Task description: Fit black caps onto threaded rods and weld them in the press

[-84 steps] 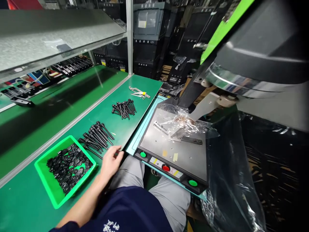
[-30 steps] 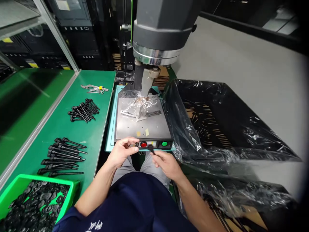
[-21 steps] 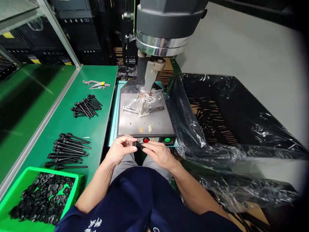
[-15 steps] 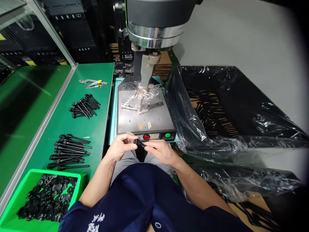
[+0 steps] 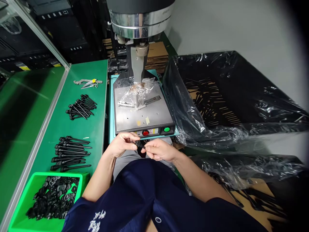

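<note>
Part (image 5: 139, 144), black, between left hand (image 5: 122, 144) and right hand (image 5: 160, 149), both pinched nearly closed on its opposite ends

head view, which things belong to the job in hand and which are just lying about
Likely part of the job:
black part, held between left hand and right hand
black ribbed rods on the green table
green bin of small black pieces

Apparently just lying about:
metal tools beyond the rods
stacked cardboard beyond the machine

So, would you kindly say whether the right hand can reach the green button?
Probably yes: nothing visible blocks the way from the right hand to the green button, though that hand holds a black part.
</note>
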`<state>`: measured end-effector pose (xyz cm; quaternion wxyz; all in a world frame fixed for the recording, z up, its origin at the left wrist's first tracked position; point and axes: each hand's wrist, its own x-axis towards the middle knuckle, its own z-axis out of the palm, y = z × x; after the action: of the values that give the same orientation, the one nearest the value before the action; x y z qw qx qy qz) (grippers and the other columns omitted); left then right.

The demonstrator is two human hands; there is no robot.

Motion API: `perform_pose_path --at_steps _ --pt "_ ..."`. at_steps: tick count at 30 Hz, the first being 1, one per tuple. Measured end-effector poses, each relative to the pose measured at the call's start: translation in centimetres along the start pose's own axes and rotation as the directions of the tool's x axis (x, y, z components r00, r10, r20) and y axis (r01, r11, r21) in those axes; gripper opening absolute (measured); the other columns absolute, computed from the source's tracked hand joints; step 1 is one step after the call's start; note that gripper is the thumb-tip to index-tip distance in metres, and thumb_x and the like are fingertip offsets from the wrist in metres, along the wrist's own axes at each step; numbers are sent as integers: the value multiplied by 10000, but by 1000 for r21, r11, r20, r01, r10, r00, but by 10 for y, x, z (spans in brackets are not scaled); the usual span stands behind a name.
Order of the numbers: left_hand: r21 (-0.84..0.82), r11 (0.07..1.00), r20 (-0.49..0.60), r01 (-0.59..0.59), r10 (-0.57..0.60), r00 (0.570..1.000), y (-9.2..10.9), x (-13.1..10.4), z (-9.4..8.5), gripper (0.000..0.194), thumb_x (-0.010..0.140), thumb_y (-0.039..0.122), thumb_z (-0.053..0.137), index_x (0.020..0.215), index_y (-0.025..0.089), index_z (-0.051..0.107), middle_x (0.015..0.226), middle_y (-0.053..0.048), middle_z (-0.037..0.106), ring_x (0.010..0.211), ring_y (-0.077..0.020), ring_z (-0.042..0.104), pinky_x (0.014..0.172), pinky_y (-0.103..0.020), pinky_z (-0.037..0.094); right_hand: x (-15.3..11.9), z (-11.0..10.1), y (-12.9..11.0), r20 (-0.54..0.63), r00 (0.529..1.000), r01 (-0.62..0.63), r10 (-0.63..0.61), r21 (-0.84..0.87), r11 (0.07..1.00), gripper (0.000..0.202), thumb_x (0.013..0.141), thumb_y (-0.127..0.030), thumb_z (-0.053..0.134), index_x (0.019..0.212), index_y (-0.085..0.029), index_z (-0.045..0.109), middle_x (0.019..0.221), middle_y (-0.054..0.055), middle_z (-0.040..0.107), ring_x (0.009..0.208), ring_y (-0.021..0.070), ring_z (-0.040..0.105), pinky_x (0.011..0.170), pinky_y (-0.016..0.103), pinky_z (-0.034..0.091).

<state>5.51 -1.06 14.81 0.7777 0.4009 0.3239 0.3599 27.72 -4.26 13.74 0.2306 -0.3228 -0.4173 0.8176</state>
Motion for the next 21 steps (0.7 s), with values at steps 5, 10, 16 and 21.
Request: perform_pose_path --at_steps 5,10,16,21 --pt "-2 1000 -39 15 -15 999 -6 9 0 340 507 166 922 821 169 790 871 -45 678 690 -112 594 631 -245 467 2 -4 10 1 999 -35 35 138 990 424 825 -532 707 894 -115 665 554 -42 516 365 30 277 360 192 169" --pt "78 996 -45 50 -46 998 -12 31 2 376 626 243 882 974 154 774 900 -74 708 681 -147 639 707 -320 501 17 -3 12 -169 974 178 -150 167 970 383 829 -514 716 816 -146 612 745 14 596 466 42 401 422 199 265" --pt "117 992 -473 -39 90 877 -25 69 -15 507 624 366 878 1054 155 713 1001 -89 695 809 -147 633 659 -237 471 35 -38 -10 -470 843 359 -259 133 924 511 787 -663 670 1024 -218 593 662 -41 558 434 47 315 393 176 195" --pt "23 976 -758 -215 157 633 -28 100 -45 526 644 341 867 1066 168 605 974 -41 639 765 -84 623 696 -208 488 52 -93 -45 -677 608 495 -415 -85 865 420 661 -508 811 868 -195 623 810 -4 613 642 96 523 544 217 425"
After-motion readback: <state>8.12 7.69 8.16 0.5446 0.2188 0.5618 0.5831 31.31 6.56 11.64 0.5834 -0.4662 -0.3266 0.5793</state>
